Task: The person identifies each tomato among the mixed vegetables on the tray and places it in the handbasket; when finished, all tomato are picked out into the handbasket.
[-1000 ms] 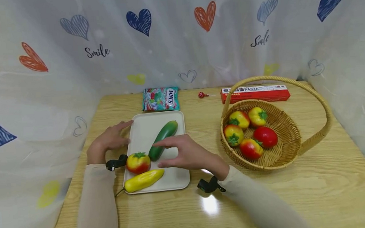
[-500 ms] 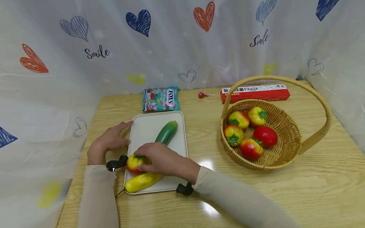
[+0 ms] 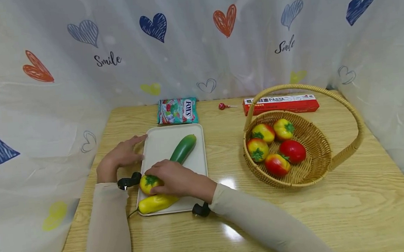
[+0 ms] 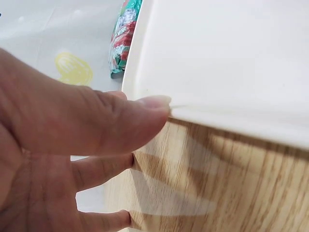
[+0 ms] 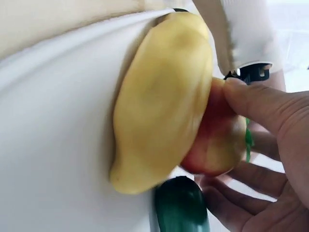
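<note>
My right hand grips a yellow-and-red tomato with a green leafy top, thumb on one side and fingers on the other. The tomato shows between thumb and fingers in the right wrist view. Close beside it on the white tray lies a long, lumpy yellow vegetable. A green cucumber lies slantwise behind my right hand. At the tray's left edge is my left hand, its fingers spread. In the left wrist view its thumb touches the tray's rim, while other fingertips rest on the wooden table.
On the right stands a wicker basket with a tall handle, holding several yellow and red fake vegetables. Along the back lie a teal candy bag, a red lollipop and a red pasta box. A white curtain hangs behind.
My right hand has moved left and down from over the cucumber and taken hold of the tomato, whose leafy top now tips toward the viewer. My left hand stays put.
</note>
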`<state>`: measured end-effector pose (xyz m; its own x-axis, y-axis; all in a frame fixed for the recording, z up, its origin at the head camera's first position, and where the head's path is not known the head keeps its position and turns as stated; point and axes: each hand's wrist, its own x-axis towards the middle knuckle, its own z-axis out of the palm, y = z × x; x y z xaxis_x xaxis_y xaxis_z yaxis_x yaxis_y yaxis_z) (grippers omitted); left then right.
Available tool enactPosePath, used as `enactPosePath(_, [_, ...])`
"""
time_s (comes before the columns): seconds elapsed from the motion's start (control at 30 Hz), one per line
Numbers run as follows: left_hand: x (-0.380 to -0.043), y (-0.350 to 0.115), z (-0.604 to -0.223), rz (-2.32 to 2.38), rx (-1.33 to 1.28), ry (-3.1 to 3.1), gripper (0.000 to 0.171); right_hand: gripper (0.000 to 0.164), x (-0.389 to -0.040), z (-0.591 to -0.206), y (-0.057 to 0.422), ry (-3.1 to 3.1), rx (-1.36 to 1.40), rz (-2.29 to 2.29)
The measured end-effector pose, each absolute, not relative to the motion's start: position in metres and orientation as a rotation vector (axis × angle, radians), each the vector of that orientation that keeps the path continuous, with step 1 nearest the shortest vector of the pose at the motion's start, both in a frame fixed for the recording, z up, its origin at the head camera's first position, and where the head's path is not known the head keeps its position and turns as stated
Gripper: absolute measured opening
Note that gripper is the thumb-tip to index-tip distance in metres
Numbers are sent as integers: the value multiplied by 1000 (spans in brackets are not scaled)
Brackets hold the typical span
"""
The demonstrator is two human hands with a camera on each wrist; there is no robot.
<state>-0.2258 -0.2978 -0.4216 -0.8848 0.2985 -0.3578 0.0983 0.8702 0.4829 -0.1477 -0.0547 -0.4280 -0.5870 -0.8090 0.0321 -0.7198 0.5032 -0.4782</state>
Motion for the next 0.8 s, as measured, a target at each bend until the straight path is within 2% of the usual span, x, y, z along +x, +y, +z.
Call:
enactPosePath(0.2, [-225, -298, -421, 627, 300, 2610, 82, 55, -146, -415, -33, 2515, -1319, -821])
enactPosePath(0.43, [-225, -297, -421, 628, 293, 2610, 82, 53, -135, -397, 43, 2508, -1291, -1256])
enactPosePath(0.57, [-227, -296, -423, 618, 290, 2613, 82, 54, -128, -392, 97, 2605, -1080, -1397])
enactPosePath(0.8, [-228, -297, -423, 599, 312, 2618, 82, 53, -119, -397, 188, 2693, -528, -1715])
